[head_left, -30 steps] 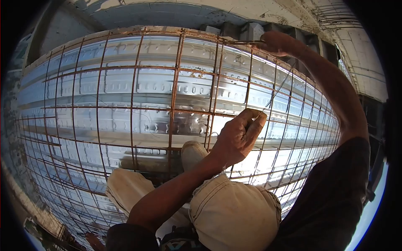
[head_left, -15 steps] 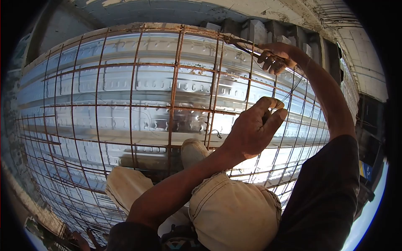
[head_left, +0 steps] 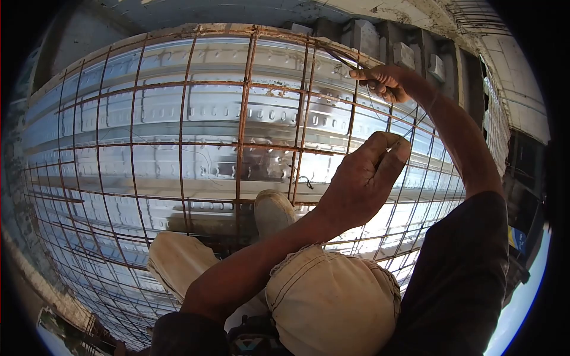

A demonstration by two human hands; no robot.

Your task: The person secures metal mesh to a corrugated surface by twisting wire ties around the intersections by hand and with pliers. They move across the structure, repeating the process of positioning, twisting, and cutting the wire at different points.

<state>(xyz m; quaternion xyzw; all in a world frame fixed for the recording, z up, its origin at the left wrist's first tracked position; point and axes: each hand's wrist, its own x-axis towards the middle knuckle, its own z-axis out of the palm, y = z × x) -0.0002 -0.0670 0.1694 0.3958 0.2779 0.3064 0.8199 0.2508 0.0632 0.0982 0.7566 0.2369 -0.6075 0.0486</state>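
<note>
In the upper right my right hand is closed around the handles of dark pincers. Their jaws reach the rusty rebar at the mesh's upper edge; whether they grip anything there is too small to tell. Lower down, my left hand pinches thin tie wire between thumb and fingertips. Strands of this wire run up from the fingers toward my right forearm. Both hands are above the rebar mesh, which lies over ribbed metal decking.
My shoe and bent knee are on the mesh side nearest me. Concrete blocks line the upper edge. A loop of dark wire lies near my shoe. Part of another person shows at lower left.
My right hand has shifted slightly down and left, its fingers turning on the pincers. My left hand stays nearly in place, pinching tighter. The view has tilted a little.
</note>
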